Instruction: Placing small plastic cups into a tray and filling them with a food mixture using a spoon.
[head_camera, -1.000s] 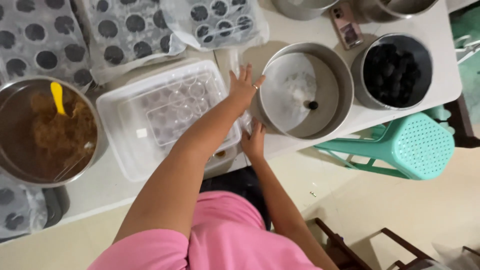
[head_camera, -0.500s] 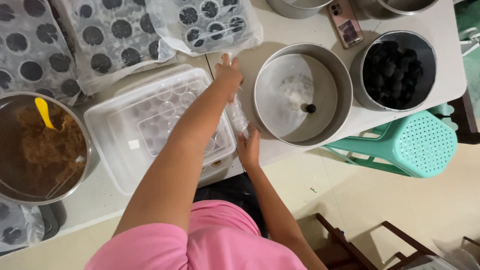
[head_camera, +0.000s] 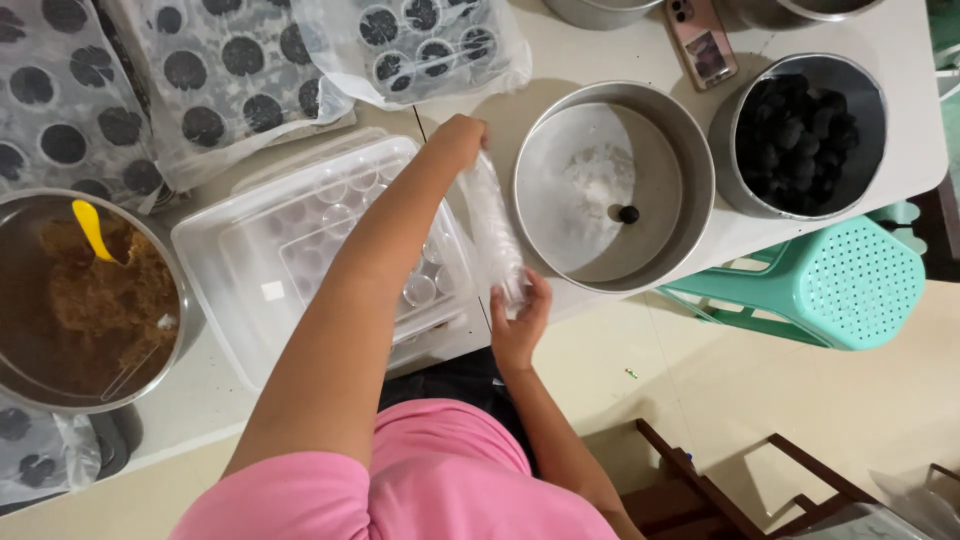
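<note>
The left hand (head_camera: 462, 135) is gripping the far end of a long stack of clear plastic cups (head_camera: 496, 238); the right hand (head_camera: 520, 325) is closing around its near end. The stack is hanging over the white table (head_camera: 640, 55) edge, between a clear plastic lidded container (head_camera: 260, 270) and a round steel pan (head_camera: 612, 185) containing one dark ball (head_camera: 628, 214).

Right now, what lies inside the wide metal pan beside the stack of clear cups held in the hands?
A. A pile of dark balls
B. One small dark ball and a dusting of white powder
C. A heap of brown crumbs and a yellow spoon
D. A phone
B: the wide metal pan holds only one small dark ball and some white powder.
</note>
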